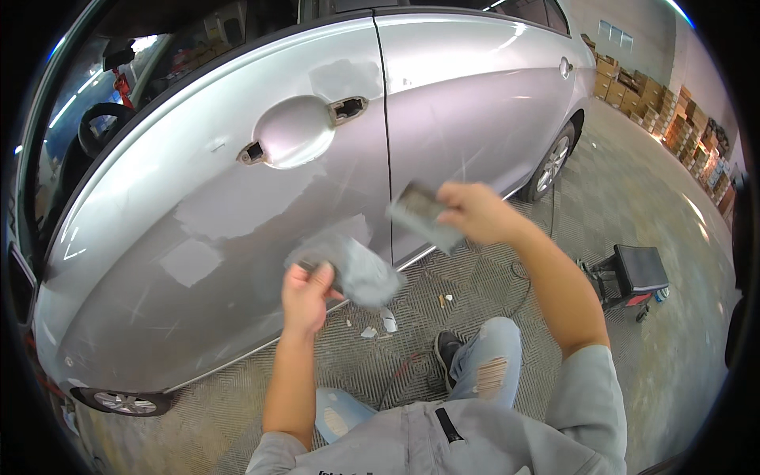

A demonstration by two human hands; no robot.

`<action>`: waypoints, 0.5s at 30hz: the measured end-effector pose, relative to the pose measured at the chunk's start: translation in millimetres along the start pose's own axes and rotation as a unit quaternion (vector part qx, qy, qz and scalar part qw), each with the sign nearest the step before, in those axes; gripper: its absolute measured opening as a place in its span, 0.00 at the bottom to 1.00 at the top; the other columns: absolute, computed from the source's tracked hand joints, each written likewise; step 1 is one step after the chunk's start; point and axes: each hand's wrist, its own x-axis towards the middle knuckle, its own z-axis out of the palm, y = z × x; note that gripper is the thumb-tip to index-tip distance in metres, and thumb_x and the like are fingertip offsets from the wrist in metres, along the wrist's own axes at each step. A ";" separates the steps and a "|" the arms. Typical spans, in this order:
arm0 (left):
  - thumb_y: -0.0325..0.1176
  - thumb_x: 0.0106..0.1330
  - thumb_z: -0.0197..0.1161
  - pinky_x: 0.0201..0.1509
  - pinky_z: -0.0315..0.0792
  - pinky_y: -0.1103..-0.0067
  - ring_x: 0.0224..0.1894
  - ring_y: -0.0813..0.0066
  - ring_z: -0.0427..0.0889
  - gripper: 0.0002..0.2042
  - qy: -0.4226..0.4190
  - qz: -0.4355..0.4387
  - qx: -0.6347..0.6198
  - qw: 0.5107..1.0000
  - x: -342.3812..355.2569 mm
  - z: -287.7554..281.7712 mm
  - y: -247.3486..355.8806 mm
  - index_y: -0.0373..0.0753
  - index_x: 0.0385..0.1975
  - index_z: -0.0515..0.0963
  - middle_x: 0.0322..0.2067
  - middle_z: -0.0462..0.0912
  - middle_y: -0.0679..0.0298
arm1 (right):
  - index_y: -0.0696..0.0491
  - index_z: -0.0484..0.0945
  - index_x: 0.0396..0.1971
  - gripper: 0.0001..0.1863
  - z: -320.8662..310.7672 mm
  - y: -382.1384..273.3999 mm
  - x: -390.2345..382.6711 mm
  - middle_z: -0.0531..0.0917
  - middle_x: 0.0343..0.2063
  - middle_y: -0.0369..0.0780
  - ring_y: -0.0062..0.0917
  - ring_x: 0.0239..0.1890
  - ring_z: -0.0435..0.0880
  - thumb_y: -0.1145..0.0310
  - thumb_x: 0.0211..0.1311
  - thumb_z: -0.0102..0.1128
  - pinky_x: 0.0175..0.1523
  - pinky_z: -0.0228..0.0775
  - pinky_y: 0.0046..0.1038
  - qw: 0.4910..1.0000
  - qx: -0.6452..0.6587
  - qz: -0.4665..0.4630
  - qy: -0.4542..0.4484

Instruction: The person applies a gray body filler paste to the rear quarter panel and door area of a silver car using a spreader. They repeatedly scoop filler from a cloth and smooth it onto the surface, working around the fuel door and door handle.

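Note:
My left hand (305,299) grips a flat plate smeared with grey paste (362,271), its outline softened by motion. Off to the right, my right hand (481,214) is closed on a flat scraper (425,215), also blurred, with a dark upper part and a grey lower part. Both are held in front of the silver car door (237,313); contact with it cannot be made out. The door has dull grey sanded areas with paler patches (191,263). Its handle recess (297,133) has no handle, only two open holes at its ends.
The rear door (483,103) adjoins on the right, above a rear wheel (550,162). A black-topped rolling stool (640,269) stands at the right. White shards (388,321) lie on the patterned floor, where a thin hose also runs. Stacked boxes (645,95) line the far wall.

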 end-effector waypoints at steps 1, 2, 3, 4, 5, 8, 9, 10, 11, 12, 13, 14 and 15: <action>0.27 0.63 0.54 0.25 0.78 0.83 0.31 0.77 0.81 0.12 -0.009 0.044 -0.062 0.997 5.5 3.2 5.1 0.35 0.46 0.71 0.38 0.79 0.61 | 0.57 0.71 0.33 0.10 -8.2 5.3 -2.1 0.78 0.23 0.45 0.32 0.28 0.79 0.70 0.52 0.59 0.33 0.69 0.28 0.996 0.057 0.057 0.033; 0.28 0.64 0.53 0.25 0.79 0.81 0.31 0.75 0.81 0.11 0.013 0.060 -0.105 0.993 10.4 5.8 11.5 0.35 0.46 0.70 0.37 0.79 0.61 | 0.58 0.71 0.34 0.09 -11.3 8.1 -4.0 0.79 0.25 0.42 0.26 0.28 0.78 0.73 0.53 0.57 0.33 0.69 0.26 0.982 0.179 0.027 0.051; 0.29 0.65 0.52 0.25 0.80 0.80 0.31 0.74 0.82 0.11 0.029 0.088 -0.146 0.985 14.6 9.1 17.9 0.35 0.45 0.70 0.36 0.79 0.60 | 0.59 0.71 0.35 0.08 -14.4 9.5 -5.1 0.80 0.26 0.40 0.20 0.29 0.77 0.76 0.54 0.56 0.34 0.69 0.25 0.956 0.283 0.023 0.068; 0.29 0.65 0.52 0.25 0.80 0.80 0.31 0.74 0.82 0.11 0.043 0.084 -0.155 0.983 17.1 13.1 22.7 0.35 0.45 0.69 0.36 0.79 0.59 | 0.59 0.71 0.35 0.08 -15.6 9.1 -5.9 0.81 0.28 0.37 0.14 0.29 0.76 0.79 0.55 0.54 0.35 0.69 0.23 0.920 0.383 0.027 0.075; 0.30 0.65 0.51 0.25 0.81 0.79 0.31 0.73 0.82 0.11 0.048 0.089 -0.163 0.981 19.0 17.7 26.0 0.35 0.45 0.68 0.36 0.79 0.59 | 0.59 0.72 0.35 0.07 -14.0 6.5 -6.5 0.81 0.27 0.39 0.19 0.29 0.78 0.80 0.54 0.54 0.34 0.70 0.24 0.952 0.285 0.006 0.107; 0.31 0.66 0.51 0.24 0.81 0.79 0.30 0.73 0.82 0.11 0.043 0.110 -0.155 0.981 29.8 29.1 35.6 0.34 0.45 0.67 0.36 0.79 0.58 | 0.57 0.75 0.33 0.10 -11.8 -6.2 -0.8 0.81 0.28 0.42 0.31 0.30 0.81 0.83 0.50 0.53 0.35 0.72 0.26 0.973 0.042 -0.123 0.192; 0.31 0.66 0.51 0.24 0.81 0.79 0.29 0.74 0.82 0.11 0.038 0.112 -0.147 0.982 31.4 31.7 36.8 0.34 0.44 0.67 0.36 0.79 0.57 | 0.56 0.76 0.34 0.12 -9.0 -11.0 2.6 0.81 0.30 0.42 0.32 0.32 0.81 0.84 0.48 0.53 0.37 0.73 0.27 0.954 0.010 -0.206 0.217; 0.32 0.66 0.51 0.23 0.80 0.80 0.29 0.75 0.82 0.10 0.047 0.112 -0.134 0.983 32.8 33.8 37.5 0.35 0.44 0.68 0.35 0.79 0.58 | 0.55 0.78 0.35 0.15 -7.7 -14.9 5.2 0.82 0.31 0.41 0.32 0.33 0.82 0.85 0.46 0.53 0.38 0.74 0.27 0.931 -0.028 -0.281 0.230; 0.32 0.66 0.51 0.23 0.79 0.81 0.29 0.75 0.82 0.10 0.054 0.112 -0.120 0.985 33.9 35.0 37.9 0.35 0.44 0.69 0.35 0.79 0.59 | 0.52 0.80 0.37 0.20 -9.7 -17.1 12.8 0.82 0.36 0.40 0.33 0.39 0.81 0.85 0.41 0.54 0.44 0.73 0.30 0.891 -0.075 -0.375 0.245; 0.32 0.66 0.51 0.22 0.78 0.82 0.29 0.76 0.82 0.10 0.061 0.111 -0.106 0.986 34.7 36.0 37.7 0.35 0.44 0.70 0.34 0.79 0.60 | 0.53 0.80 0.36 0.19 -8.5 -19.4 15.7 0.82 0.36 0.40 0.33 0.40 0.81 0.84 0.40 0.55 0.45 0.73 0.31 0.880 -0.092 -0.396 0.243; 0.32 0.66 0.51 0.22 0.78 0.83 0.29 0.76 0.82 0.10 0.066 0.111 -0.100 0.987 35.6 37.0 37.2 0.35 0.44 0.70 0.34 0.80 0.60 | 0.53 0.80 0.35 0.18 -6.9 -21.0 19.3 0.82 0.37 0.40 0.33 0.41 0.81 0.82 0.39 0.55 0.46 0.72 0.32 0.867 -0.111 -0.420 0.244; 0.32 0.66 0.51 0.21 0.78 0.83 0.29 0.76 0.82 0.10 0.069 0.110 -0.093 0.987 36.8 37.7 36.8 0.35 0.44 0.69 0.34 0.80 0.60 | 0.54 0.81 0.34 0.17 -5.1 -21.9 22.5 0.82 0.37 0.40 0.33 0.42 0.80 0.81 0.39 0.56 0.48 0.71 0.33 0.856 -0.131 -0.437 0.244; 0.32 0.66 0.51 0.21 0.78 0.83 0.28 0.76 0.82 0.11 0.070 0.110 -0.087 0.988 38.2 38.7 36.2 0.34 0.44 0.69 0.34 0.80 0.60 | 0.52 0.82 0.33 0.16 -2.7 -22.3 23.5 0.82 0.37 0.39 0.32 0.44 0.80 0.80 0.40 0.56 0.48 0.71 0.35 0.856 -0.134 -0.441 0.234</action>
